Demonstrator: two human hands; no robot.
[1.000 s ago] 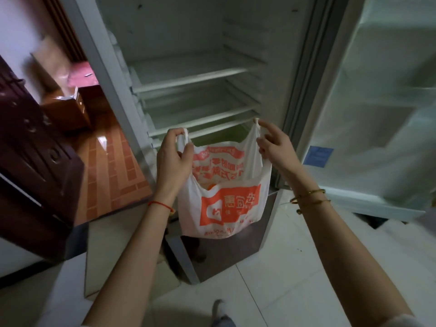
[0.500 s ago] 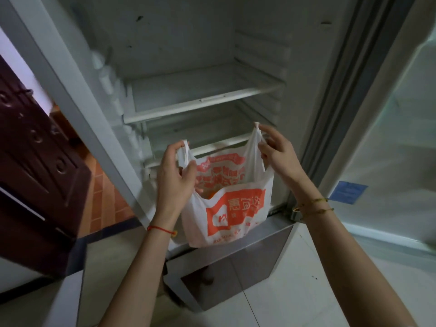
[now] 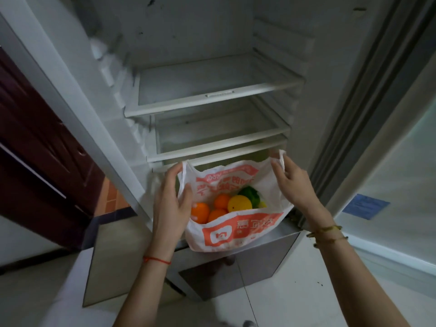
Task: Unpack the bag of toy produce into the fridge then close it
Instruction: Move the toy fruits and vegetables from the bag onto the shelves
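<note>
Tall white fridge (image 3: 330,95) stands w/ door (image 3: 401,161) swung open to the right, three glass shelves (image 3: 212,100) bare. White plastic shopping bag w/ orange print (image 3: 236,234) sits at the bottom of the compartment, below the lowest shelf, mouth spread wide. Left hand (image 3: 168,206) pinches the bag's left handle, thumb on the rim. Right hand (image 3: 296,185) pinches the right handle btwn thumb & fingers. Inside the bag: three orange toy fruits (image 3: 200,212), a yellow toy lemon (image 3: 239,203), a green toy vegetable (image 3: 250,195).
</note>
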